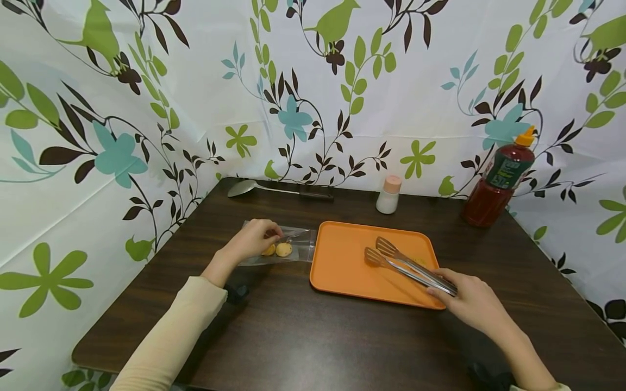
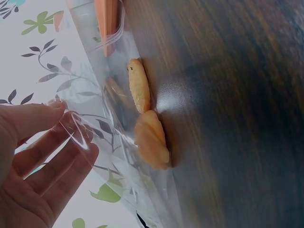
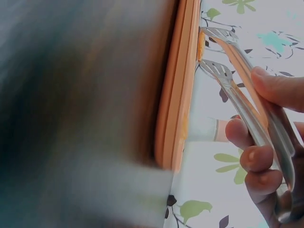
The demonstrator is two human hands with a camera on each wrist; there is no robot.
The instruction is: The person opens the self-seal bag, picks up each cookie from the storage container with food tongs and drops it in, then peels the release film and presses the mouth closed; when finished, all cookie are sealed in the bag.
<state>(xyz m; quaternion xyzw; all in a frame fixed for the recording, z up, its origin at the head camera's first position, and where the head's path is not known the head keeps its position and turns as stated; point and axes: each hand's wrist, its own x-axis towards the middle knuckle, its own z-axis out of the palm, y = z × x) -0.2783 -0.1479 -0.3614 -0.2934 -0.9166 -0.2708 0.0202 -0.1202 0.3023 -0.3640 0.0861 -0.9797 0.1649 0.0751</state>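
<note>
The clear bag (image 1: 300, 244) of food (image 1: 283, 250) is located beneath the left hand (image 1: 255, 239) and pinched by it; tongs (image 1: 415, 266), parted over the orange tray (image 1: 342, 263), are gripped by the right hand (image 1: 471, 300).

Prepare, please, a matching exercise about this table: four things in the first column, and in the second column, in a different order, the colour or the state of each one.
1. tray
2. tongs
3. small bottle
4. plastic bag

A. pinched by the left hand
B. orange
C. gripped by the right hand
D. mostly white, peach at the top

Pairs: 1-B, 2-C, 3-D, 4-A
</note>
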